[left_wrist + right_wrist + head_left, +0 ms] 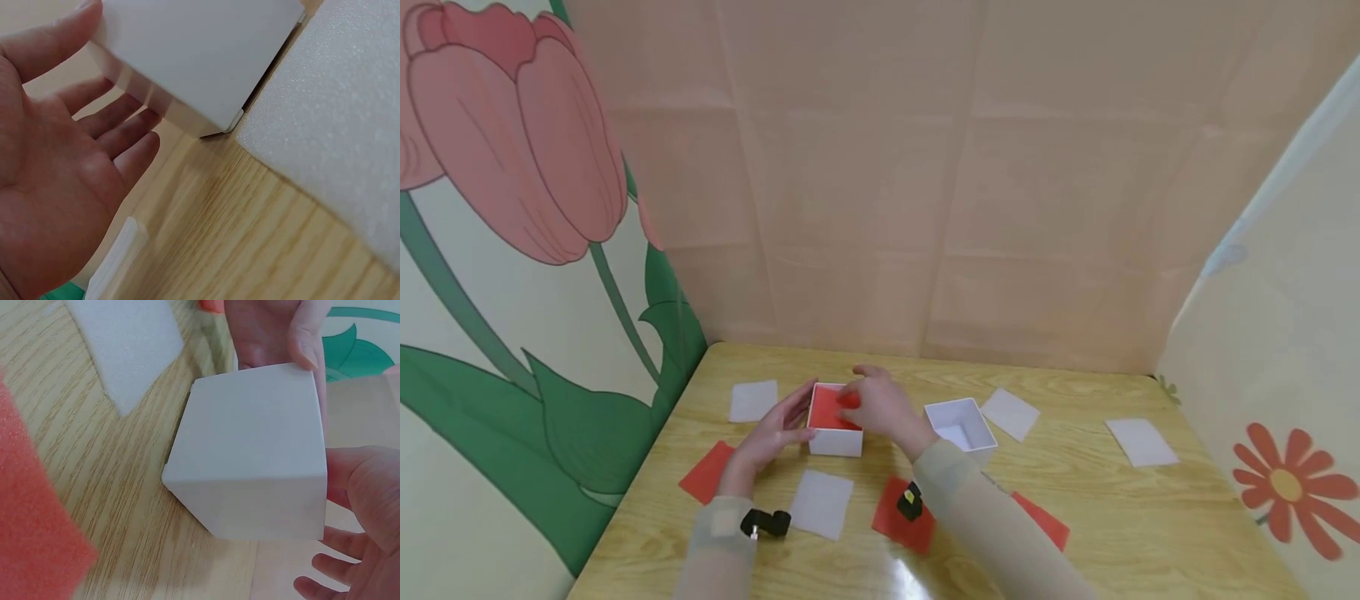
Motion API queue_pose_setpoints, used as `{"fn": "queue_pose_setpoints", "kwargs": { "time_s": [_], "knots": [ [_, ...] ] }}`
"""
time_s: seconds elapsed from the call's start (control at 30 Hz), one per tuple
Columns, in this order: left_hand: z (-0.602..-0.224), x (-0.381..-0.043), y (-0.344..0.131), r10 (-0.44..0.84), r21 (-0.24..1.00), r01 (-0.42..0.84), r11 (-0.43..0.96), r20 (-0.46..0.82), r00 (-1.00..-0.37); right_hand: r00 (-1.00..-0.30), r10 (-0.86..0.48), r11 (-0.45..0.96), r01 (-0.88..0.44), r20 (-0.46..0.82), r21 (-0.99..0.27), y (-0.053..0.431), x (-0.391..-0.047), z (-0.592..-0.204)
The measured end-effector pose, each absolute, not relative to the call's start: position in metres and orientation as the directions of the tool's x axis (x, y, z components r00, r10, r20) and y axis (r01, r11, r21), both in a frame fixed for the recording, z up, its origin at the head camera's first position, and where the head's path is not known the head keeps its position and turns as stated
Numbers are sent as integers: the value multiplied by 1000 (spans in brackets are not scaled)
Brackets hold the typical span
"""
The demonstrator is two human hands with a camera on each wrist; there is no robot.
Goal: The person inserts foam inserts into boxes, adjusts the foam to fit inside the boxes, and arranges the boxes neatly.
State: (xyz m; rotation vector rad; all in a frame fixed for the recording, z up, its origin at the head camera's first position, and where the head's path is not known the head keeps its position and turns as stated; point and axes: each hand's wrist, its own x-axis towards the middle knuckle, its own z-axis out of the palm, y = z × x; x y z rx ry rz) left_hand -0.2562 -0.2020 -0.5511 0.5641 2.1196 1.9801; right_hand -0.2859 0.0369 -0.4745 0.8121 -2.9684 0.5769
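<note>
Red foam sheet point(824, 408) sat inside the square white cardboard box point(835, 443) mid-frame, kinda under the right hand point(883, 404) (nearer one, fingers loosely apart); left hand point(772, 432) gripped the box's lower-left corner.

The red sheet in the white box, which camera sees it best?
The head view: it looks down into the white box, showing the red sheet partly behind the right hand. Both wrist views show only the box's outside, so that sheet is hidden there.
</note>
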Motion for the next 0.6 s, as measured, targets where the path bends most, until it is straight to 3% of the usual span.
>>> {"fn": "queue_pose_setpoints", "kwargs": {
  "time_s": [0.23, 0.6],
  "knots": [
    [-553, -257, -202, 400, 988, 146, 39, 118, -909, -866, -491, 814, -495, 95, -304, 35, -287, -478],
    [-551, -256, -201, 412, 989, 144, 23, 122, -903, -870, -487, 803, -482, 80, -350, 36, -286, -474]
  ]
}}
